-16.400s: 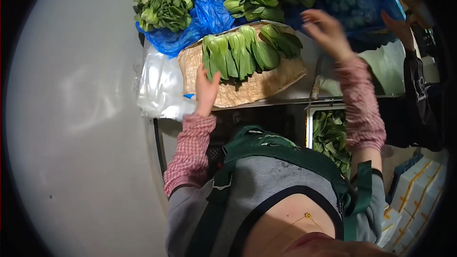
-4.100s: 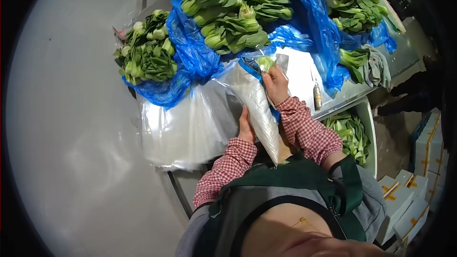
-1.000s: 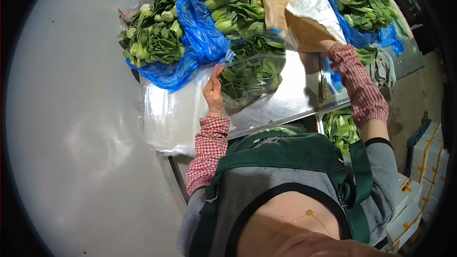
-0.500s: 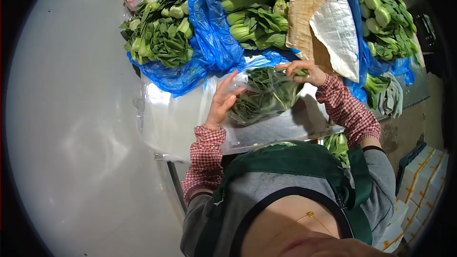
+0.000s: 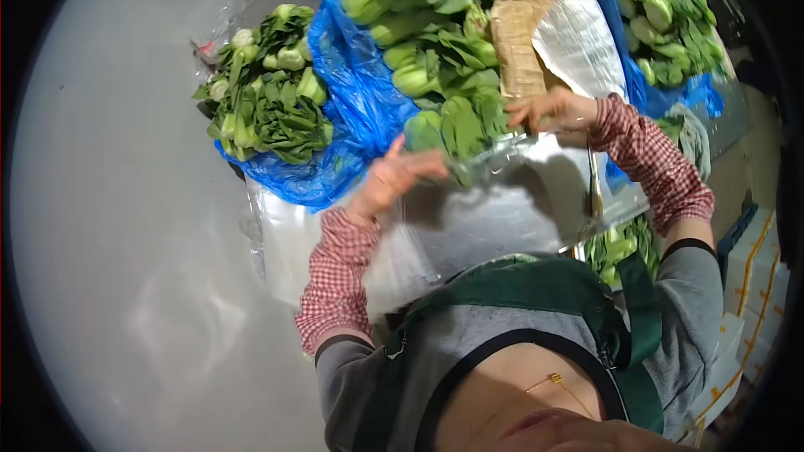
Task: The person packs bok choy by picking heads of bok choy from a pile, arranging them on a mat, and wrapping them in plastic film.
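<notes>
Lying on the desk [image 5: 494,209] between the two hands, the green leafy vegetables [image 5: 461,130] are close to the far edge of the bare metal part, just below a bigger heap of pale-stemmed greens [image 5: 419,25]. Clear plastic [image 5: 502,153] shows at their near side, but how much of them it covers I cannot tell.

The left hand [image 5: 392,182] is at the left of these vegetables, blurred, with its fingers stretched and loosely apart; it appears to grasp nothing. The right hand [image 5: 557,111] is at their right side, with the fingers bent and the tips near the leaves; whether it pinches the plastic I cannot tell.

Behind the right hand, a brown sheet [image 5: 519,46] and a white sheet [image 5: 586,42] lie overlapping. Blue plastic [image 5: 356,67] runs between the middle heap and a smaller left heap [image 5: 276,96], while another heap [image 5: 662,21] is at the far right. Flat clear bags [image 5: 335,243] are under the left forearm. A thin tool [image 5: 595,197] lies near the desk's front edge, and below it more greens [image 5: 624,247] are visible.
</notes>
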The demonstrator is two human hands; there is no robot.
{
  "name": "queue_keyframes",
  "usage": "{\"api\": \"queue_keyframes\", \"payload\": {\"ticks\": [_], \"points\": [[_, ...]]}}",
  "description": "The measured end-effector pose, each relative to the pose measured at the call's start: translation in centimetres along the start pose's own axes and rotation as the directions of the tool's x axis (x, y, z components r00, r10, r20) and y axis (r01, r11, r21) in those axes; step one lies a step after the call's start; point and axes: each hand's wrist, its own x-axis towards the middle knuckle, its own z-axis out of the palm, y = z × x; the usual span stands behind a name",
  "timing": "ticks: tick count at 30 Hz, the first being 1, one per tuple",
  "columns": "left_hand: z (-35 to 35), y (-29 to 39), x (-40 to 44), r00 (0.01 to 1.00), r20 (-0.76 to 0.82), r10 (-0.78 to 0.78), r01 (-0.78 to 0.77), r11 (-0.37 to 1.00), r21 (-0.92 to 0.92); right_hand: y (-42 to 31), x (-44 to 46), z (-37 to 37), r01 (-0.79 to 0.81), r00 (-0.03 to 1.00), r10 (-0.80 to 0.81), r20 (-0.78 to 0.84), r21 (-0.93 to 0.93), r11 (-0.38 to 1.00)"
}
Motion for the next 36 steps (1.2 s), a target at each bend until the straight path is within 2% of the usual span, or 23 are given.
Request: {"api": "queue_keyframes", "payload": {"ticks": [1,4,5,8,13,16,17,20,21,23,24,25,26,27,28,29,30,31,32,33,34,35,36], "points": [[1.7,0.1,-0.7,1.0,0.028,-0.009,0.01,1.0,-0.021,-0.5,-1.3,1.7,-0.02,1.0,0.02,-0.022,0.02,1.0],[7.4,0.1,-3.0,0.955,0.294,0.031,-0.173,0.865,0.472,-2.3,-5.4,6.8,-0.053,0.98,0.129,0.151,-0.426,0.903],[8.8,-0.2,-3.8,0.951,0.308,0.028,-0.171,0.877,0.45,-2.3,-6.6,8.4,-0.074,0.979,0.144,0.144,-0.407,0.91],[12.0,-1.6,-5.8,0.914,0.405,0.039,-0.32,0.681,0.659,-0.8,-9.4,12.8,-0.04,0.983,0.146,0.113,-0.64,0.768],[16.7,-5.0,-8.6,0.923,0.382,0.041,-0.325,0.616,0.718,1.0,-11.7,16.6,-0.044,0.979,0.166,0.117,-0.676,0.736],[16.6,-3.2,-7.6,0.928,0.369,-0.05,-0.303,0.474,0.827,-1.9,-11.8,16.0,-0.158,0.932,0.349,0.097,-0.759,0.631],[17.0,-2.9,-7.4,0.925,0.376,-0.052,-0.306,0.482,0.821,-2.8,-11.9,16.6,-0.165,0.93,0.354,0.095,-0.753,0.637],[17.9,-2.3,-7.3,0.917,0.349,-0.194,-0.252,0.398,0.882,-6.1,-11.7,19.4,-0.373,0.92,0.362,-0.149,-0.611,0.698],[18.2,-2.6,-7.6,0.915,0.352,-0.196,-0.253,0.401,0.881,-6.2,-11.1,21.0,-0.375,0.919,0.364,-0.149,-0.607,0.7],[18.9,-4.0,-8.4,0.933,0.334,-0.134,-0.266,0.368,0.891,-4.7,-9.3,25.4,-0.3,0.952,0.18,-0.246,-0.655,0.693],[19.1,-4.3,-8.6,0.94,0.326,-0.1,-0.273,0.35,0.896,-3.6,-8.6,26.5,-0.304,0.951,0.182,-0.248,-0.656,0.691],[19.2,-4.0,-8.7,0.938,0.333,-0.095,-0.282,0.353,0.892,-2.5,-8.0,27.4,-0.26,0.949,0.058,-0.31,-0.663,0.702],[18.9,-3.3,-9.0,0.93,0.343,-0.133,-0.267,0.399,0.877,-1.5,-7.4,28.4,-0.219,0.927,-0.066,-0.37,-0.676,0.704],[18.4,-2.5,-9.1,0.917,0.365,-0.158,-0.266,0.44,0.858,-0.6,-6.9,29.3,-0.179,0.924,-0.101,-0.37,-0.648,0.74],[18.2,-2.2,-8.1,0.902,0.404,-0.148,-0.292,0.48,0.827,0.2,-7.2,29.4,-0.164,0.917,-0.121,-0.379,-0.637,0.754],[18.0,-1.7,-7.9,0.869,0.438,-0.232,-0.283,0.493,0.823,0.0,-7.2,30.2,-0.22,0.917,-0.08,-0.392,-0.661,0.717],[18.2,-1.1,-7.7,0.846,0.457,-0.274,-0.311,0.443,0.841,0.4,-7.1,31.5,-0.29,0.894,-0.08,-0.441,-0.705,0.647],[18.6,-2.7,-7.1,0.878,0.44,-0.188,-0.307,0.484,0.82,1.6,-7.5,31.0,-0.264,0.87,-0.167,-0.463,-0.725,0.636],[18.5,-3.3,-7.3,0.875,0.454,-0.169,-0.336,0.463,0.82,2.2,-7.2,32.0,-0.386,0.846,-0.022,-0.532,-0.641,0.663],[18.8,-3.6,-7.6,0.864,0.448,-0.23,-0.31,0.457,0.834,0.7,-7.0,31.1,-0.381,0.907,0.066,-0.416,-0.741,0.553],[18.7,-3.5,-7.6,0.86,0.452,-0.239,-0.31,0.458,0.833,1.5,-6.9,31.5,-0.311,0.906,-0.135,-0.4,-0.849,0.426],[18.8,-3.5,-7.6,0.852,0.473,-0.225,-0.346,0.435,0.831,2.0,-6.7,32.1,-0.354,0.868,-0.203,-0.452,-0.852,0.386],[18.9,-3.4,-7.8,0.848,0.476,-0.231,-0.358,0.413,0.838,1.9,-6.8,32.3,-0.361,0.881,-0.133,-0.454,-0.828,0.43]]}}
